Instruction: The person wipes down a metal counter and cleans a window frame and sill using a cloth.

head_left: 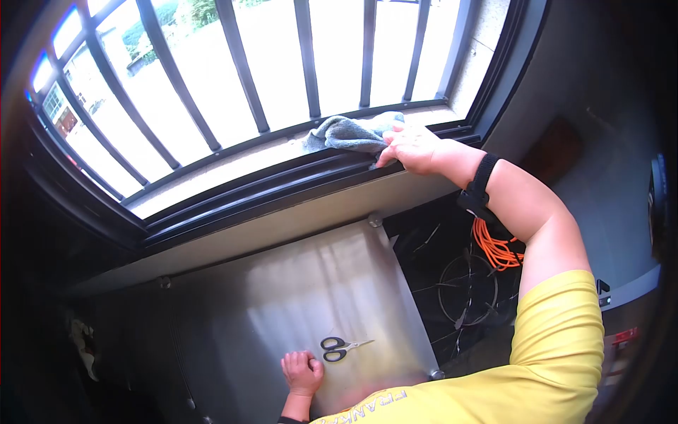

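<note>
My right hand (413, 148) reaches up to the window and grips a grey-blue cloth (346, 134) by its right end. The crumpled cloth lies over the dark window frame (282, 169) and the pale sill behind it. My left hand (302, 372) rests on the metal table (282, 297) with its fingers curled in, and I see nothing in it. Just right of that hand lies a pair of scissors (342, 348) with black handles, its blades pointing right.
Dark vertical bars (305, 56) stand outside the window. Below my right forearm, a coil of orange cord (494, 247) lies by a dark marbled surface (452, 283). A grey panel (600, 141) rises on the right. Clear round knobs (375, 220) sit at the table's corners.
</note>
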Action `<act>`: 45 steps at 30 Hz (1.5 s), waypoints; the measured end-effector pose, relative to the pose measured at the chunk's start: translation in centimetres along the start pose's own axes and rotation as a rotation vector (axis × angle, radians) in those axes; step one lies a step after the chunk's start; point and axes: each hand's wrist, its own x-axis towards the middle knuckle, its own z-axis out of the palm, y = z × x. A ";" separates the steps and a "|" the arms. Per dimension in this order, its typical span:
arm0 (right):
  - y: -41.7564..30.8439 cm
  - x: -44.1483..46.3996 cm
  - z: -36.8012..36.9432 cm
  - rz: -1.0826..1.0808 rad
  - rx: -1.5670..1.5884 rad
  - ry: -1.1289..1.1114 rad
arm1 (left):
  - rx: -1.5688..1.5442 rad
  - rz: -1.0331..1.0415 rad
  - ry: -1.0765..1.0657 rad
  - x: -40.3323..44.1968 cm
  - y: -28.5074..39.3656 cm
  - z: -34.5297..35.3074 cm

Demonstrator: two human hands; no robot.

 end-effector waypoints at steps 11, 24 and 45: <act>5.7 -6.3 -0.5 0.337 -0.095 -0.212 | -0.045 -0.028 -0.029 -0.2 -0.4 0.1; 12.3 -9.5 0.9 0.310 -0.290 -0.300 | 0.063 -0.066 -0.029 0.3 1.6 -0.3; 17.8 -5.5 -0.2 0.243 -0.627 -0.270 | 0.101 -0.123 -0.061 0.0 1.0 0.1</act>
